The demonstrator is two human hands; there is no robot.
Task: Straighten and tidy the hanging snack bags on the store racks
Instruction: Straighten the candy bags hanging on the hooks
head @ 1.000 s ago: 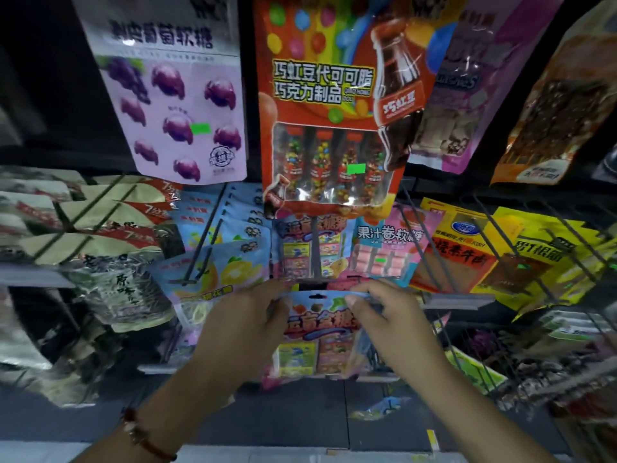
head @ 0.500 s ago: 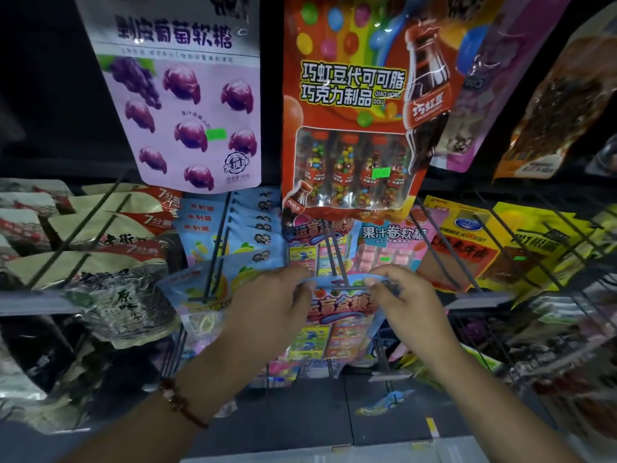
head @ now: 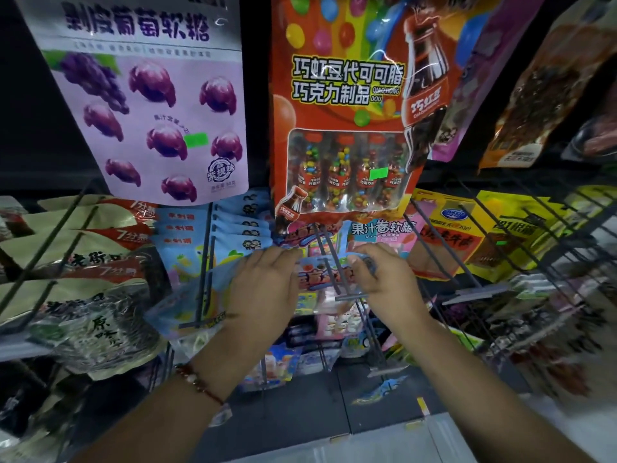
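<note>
A colourful candy bag (head: 320, 279) with a blue top and red lettering hangs on a dark double-wire peg (head: 329, 262) at centre. My left hand (head: 263, 289) pinches the bag's upper left corner. My right hand (head: 380, 279) pinches its upper right corner. The peg's wires pass through the bag's top between my hands, and more of the same bags hang behind it. A blue snack bag (head: 197, 295) on the neighbouring peg lies partly under my left wrist.
A purple grape gummy bag (head: 150, 105) and a red chocolate-bean bag (head: 340, 111) hang above. Seed packets (head: 80, 259) fill pegs at left. Yellow jerky bags (head: 464, 235) and bare wire pegs (head: 521, 248) jut out at right. The grey floor (head: 300, 416) lies below.
Both hands have carried the candy bag up and back along the peg, so the wires now stick out further in front of it. The view has moved closer to the rack.
</note>
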